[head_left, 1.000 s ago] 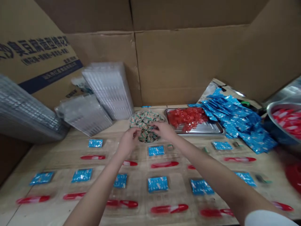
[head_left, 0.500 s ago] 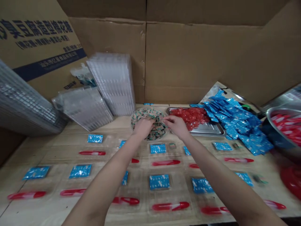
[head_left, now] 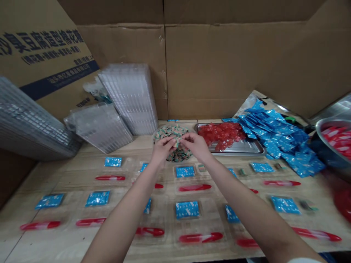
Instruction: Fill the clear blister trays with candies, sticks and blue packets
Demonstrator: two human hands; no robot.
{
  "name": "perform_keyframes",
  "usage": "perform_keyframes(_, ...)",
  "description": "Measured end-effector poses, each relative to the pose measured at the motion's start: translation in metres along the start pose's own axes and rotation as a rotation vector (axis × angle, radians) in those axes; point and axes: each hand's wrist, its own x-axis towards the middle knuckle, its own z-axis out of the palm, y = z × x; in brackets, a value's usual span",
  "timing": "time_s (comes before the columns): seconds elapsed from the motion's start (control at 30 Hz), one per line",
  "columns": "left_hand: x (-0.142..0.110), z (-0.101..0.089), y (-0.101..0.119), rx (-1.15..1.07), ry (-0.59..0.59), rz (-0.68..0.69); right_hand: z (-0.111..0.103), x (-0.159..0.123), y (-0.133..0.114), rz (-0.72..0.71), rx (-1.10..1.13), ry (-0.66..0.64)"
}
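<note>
Over a clear round bowl (head_left: 154,138) full of small green-and-tan packets (head_left: 178,156), both of my hands meet. My left hand (head_left: 162,149) pinches one small packet (head_left: 177,143) between thumb and fingers. From the other side, my right hand (head_left: 196,147) has its fingertips closed on the same packet. Clear plastic trays (head_left: 216,215) lie in rows below the hands. Most show a blue packet (head_left: 187,210) and a red plastic piece (head_left: 200,237); a few also have a small green-and-tan packet (head_left: 202,168). My forearms hide parts of several trays.
A metal tray (head_left: 246,148) of red packets (head_left: 219,135) stands right of the bowl, beside a heap of blue packets (head_left: 279,133). A metal basin (head_left: 319,146) holds red-and-white pieces at far right. Stacked clear trays (head_left: 128,98) and a printed carton (head_left: 46,47) stand at left.
My left hand has lifted from among the packets in the bowl. My right hand has moved left, and the two now meet at one small packet. The view has shifted slightly.
</note>
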Motion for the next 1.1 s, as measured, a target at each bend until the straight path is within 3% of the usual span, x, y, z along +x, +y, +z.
perform_keyframes(0.07,-0.003,-0.002,0.005,-0.122,-0.031,-0.107,0.0,0.001,0.004,-0.044,0.025,-0.017)
perform_keyframes(0.13,-0.004,-0.005,0.008,-0.147,-0.072,-0.13,-0.004,0.001,0.006,-0.074,0.029,-0.061)
perform_keyframes(0.4,0.004,-0.008,0.015,0.166,-0.143,0.061,-0.021,0.008,0.005,-0.15,-0.264,-0.239)
perform_keyframes(0.47,0.005,-0.005,0.017,0.135,-0.111,0.036,-0.019,0.006,0.005,-0.224,-0.347,-0.188)
perform_keyframes(0.6,0.005,0.002,0.015,0.01,-0.013,-0.024,-0.009,-0.008,0.006,-0.46,-0.597,0.046)
perform_keyframes(0.7,0.007,0.002,0.01,0.003,0.031,-0.017,-0.007,-0.017,0.005,-0.543,-0.656,0.095)
perform_keyframes(0.9,0.008,-0.002,0.008,0.112,-0.017,0.032,-0.017,0.001,-0.01,-0.466,-0.6,-0.072)
perform_keyframes(1.0,0.006,-0.001,0.012,0.159,-0.048,0.057,-0.02,0.013,-0.017,-0.28,-0.443,-0.223)
perform_keyframes(1.1,0.004,-0.002,0.014,0.195,-0.087,0.081,-0.02,0.015,-0.018,-0.11,-0.243,-0.269)
